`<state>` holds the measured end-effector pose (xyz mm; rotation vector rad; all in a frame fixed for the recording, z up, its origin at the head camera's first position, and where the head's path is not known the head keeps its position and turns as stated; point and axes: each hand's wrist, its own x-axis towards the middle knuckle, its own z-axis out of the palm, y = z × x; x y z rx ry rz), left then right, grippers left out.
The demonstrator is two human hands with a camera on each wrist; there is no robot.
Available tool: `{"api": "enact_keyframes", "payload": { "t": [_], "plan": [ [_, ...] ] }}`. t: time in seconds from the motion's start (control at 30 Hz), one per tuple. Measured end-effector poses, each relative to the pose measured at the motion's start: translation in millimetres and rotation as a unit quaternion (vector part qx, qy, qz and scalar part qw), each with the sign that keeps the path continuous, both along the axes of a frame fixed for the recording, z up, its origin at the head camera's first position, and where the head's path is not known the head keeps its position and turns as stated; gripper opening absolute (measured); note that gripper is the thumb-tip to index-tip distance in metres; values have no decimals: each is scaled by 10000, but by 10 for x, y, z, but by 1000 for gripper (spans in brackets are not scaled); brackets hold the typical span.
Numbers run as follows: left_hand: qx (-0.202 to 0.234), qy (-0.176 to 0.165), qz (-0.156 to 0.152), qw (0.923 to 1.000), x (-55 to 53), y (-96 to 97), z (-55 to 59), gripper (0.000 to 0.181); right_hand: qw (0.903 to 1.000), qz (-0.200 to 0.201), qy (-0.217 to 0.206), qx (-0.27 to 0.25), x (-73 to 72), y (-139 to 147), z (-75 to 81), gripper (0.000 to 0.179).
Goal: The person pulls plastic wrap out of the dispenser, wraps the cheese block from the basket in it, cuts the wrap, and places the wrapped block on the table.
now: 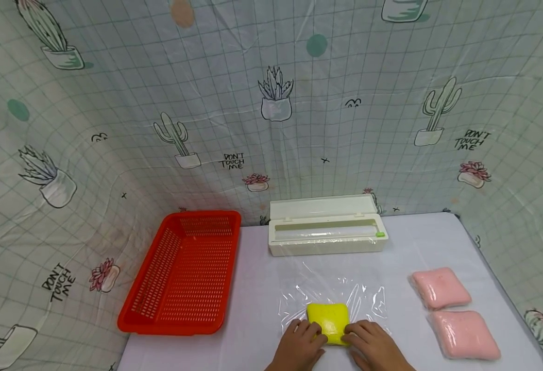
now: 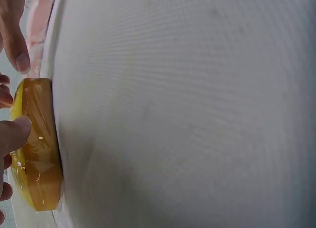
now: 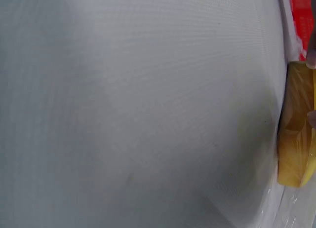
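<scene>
A yellow sponge-like block [image 1: 328,320] lies near the table's front edge on a sheet of clear cling film [image 1: 364,293]. Film wraps its near side, creased and shiny in the left wrist view [image 2: 40,144]. My left hand [image 1: 299,342] holds the block's left side, fingers bent over the top edge and thumb on the wrapped near face. On the opposite side my right hand [image 1: 374,344] holds the right edge, its thumb low by the near corner. In the right wrist view the block [image 3: 295,124] shows at the edge, with only fingertips visible.
Behind the film stands a white cling film dispenser [image 1: 327,246], lid raised, with a roll inside. An orange-red plastic basket [image 1: 197,293] sits at left. Two film-wrapped pink blocks, one farther [image 1: 440,288] and one nearer [image 1: 466,335], lie at right. A patterned curtain [image 1: 234,129] surrounds the table.
</scene>
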<state>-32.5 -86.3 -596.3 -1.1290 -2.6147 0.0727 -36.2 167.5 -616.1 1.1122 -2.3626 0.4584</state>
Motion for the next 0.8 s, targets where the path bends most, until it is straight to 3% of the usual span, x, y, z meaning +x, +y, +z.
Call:
{"api": "enact_keyframes", "payload": {
  "t": [0.3, 0.63, 0.8],
  "plan": [
    [-66, -23, 283, 9996, -4, 73, -17, 33, 9995, -274, -121, 81, -6, -57, -39, 57],
    [61, -288, 260, 9992, -26, 77, -4, 29, 9985, -495, -205, -116, -67, -148, -44, 43],
    [152, 17, 350, 9993, -25, 70, -34, 32, 9971, -529, -412, -350, -84, -150, 15, 35]
  ]
}}
